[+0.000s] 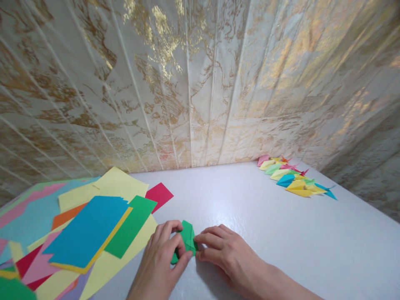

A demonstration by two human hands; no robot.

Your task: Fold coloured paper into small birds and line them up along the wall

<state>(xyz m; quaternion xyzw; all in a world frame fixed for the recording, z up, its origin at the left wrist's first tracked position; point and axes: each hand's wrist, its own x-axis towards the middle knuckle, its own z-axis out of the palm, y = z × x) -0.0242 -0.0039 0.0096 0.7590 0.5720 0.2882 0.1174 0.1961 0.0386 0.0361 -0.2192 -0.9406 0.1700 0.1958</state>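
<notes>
Your left hand (167,250) grips the green folded paper (188,233) over the glossy white table (234,196), hiding part; your right hand (226,250) touches its edge, grip unclear. Left of that paper, coloured sheets (90,229) run out of frame; beyond it rises a gold-patterned backdrop (200,83).

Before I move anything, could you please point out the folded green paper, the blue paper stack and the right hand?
Folded green paper (188,234): head view, its exposed upper part.
Blue paper stack (90,231): head view, middle of its top sheet.
Right hand (229,249): head view, back of the hand.
</notes>
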